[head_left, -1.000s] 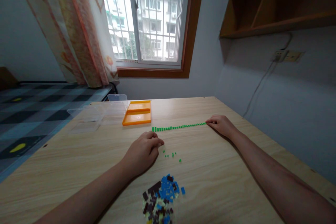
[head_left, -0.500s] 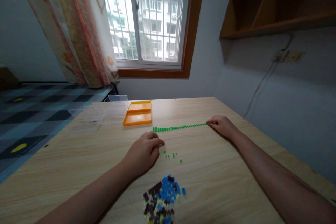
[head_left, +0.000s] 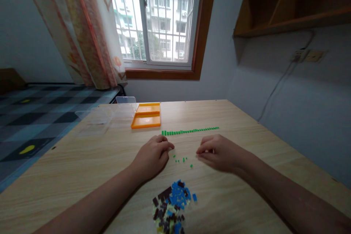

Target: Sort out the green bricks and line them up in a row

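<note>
A long row of small green bricks (head_left: 190, 131) lies across the wooden table (head_left: 246, 197). A few loose green bricks (head_left: 182, 160) are scattered between my hands. My left hand (head_left: 152, 155) rests on the table with fingers curled, its fingertips just left of the loose bricks. My right hand (head_left: 216, 151) hovers low over the table just right of them, fingers drawn together; I cannot see anything in it. A heap of blue, dark brown and pale bricks (head_left: 171, 204) lies close to me.
An orange tray (head_left: 146, 116) sits at the far left of the table, with a clear plastic box and lid (head_left: 109, 115) beside it. A wall runs along the table's right side; a window and curtain stand behind.
My right hand left the right end of the green row and came back toward me, to the loose green bricks. My left hand stayed in place. The view shifted slightly.
</note>
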### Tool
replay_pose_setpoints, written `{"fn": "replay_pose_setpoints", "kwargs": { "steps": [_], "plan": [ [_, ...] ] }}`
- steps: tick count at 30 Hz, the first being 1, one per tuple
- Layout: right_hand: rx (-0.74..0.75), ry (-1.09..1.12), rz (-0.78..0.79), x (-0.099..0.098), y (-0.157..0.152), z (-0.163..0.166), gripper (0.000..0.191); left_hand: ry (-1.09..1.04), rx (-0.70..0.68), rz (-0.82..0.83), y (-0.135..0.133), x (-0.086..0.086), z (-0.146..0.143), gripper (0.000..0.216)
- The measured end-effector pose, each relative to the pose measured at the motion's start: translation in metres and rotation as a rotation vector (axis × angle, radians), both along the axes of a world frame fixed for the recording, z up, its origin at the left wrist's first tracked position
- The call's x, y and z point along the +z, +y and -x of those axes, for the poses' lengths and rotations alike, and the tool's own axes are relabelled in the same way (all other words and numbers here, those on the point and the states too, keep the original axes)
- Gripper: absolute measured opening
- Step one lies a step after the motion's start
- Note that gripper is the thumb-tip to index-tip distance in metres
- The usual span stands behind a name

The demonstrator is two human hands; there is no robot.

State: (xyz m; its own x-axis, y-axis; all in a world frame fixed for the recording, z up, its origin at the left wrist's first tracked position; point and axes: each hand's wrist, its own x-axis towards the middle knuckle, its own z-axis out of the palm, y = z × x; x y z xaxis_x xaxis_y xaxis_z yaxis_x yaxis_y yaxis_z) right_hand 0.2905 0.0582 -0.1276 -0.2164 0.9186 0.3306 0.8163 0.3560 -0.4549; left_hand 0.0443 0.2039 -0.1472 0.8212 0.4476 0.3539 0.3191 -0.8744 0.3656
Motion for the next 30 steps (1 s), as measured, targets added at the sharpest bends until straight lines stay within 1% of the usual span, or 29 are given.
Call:
{"fn": "replay_pose_setpoints", "kwargs": {
  "steps": [2,4,10,16,20,26,30],
  "plan": [
    [0.088,-0.024,0.022,0.001,-0.005,0.019,0.015,-0.002,-0.001,-0.004,-0.001,0.0,0.0,0.03],
    [0.123,-0.056,0.04,0.002,-0.007,0.027,0.018,-0.002,-0.003,-0.008,-0.001,0.0,0.001,0.03],
    [0.157,-0.162,0.105,0.001,-0.004,0.026,0.02,0.004,0.005,-0.017,-0.002,0.001,0.001,0.03],
    [0.144,-0.17,0.123,0.001,-0.002,0.029,0.017,0.006,0.0,-0.014,-0.002,0.001,0.0,0.03],
    [0.13,-0.094,0.194,0.001,0.0,0.021,0.018,0.005,-0.006,-0.011,-0.002,0.002,0.0,0.03],
    [0.049,0.009,0.434,-0.001,0.002,0.0,0.018,0.01,0.005,0.002,-0.002,0.003,0.001,0.029],
    [-0.02,0.058,0.518,0.002,0.003,-0.018,0.016,0.001,0.001,0.013,-0.002,0.004,0.001,0.029]
  ]
}}
